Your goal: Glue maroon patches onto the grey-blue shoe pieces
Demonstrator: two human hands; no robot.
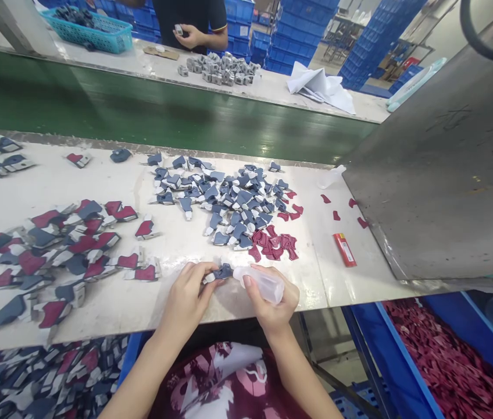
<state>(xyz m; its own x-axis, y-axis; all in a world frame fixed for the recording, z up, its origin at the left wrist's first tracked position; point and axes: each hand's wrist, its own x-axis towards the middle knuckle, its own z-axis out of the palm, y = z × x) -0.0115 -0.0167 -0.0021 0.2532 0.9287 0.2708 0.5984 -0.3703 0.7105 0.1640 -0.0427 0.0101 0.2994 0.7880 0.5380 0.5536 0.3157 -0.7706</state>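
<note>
Near the table's front edge, my left hand (190, 289) pinches a small dark blue and grey plastic part (222, 272) between thumb and fingers. My right hand (276, 299) is wrapped round a translucent squeeze bottle (268, 283), tilted with its tip at the part; I cannot tell whether the two touch. Just beyond my hands lies a pile of blue and grey parts (233, 201). Beside it is a small heap of flat dark red pieces (275, 243). To the left, many similar parts with red inlays (83, 244) are spread out.
A red lighter (345, 250) and a small translucent bottle (332, 176) lie on the right, near a metal panel (442, 157). A blue bin (407, 361) of red pieces stands below right. Past the green belt (163, 110), a co-worker's hand (190, 36) holds a grey part.
</note>
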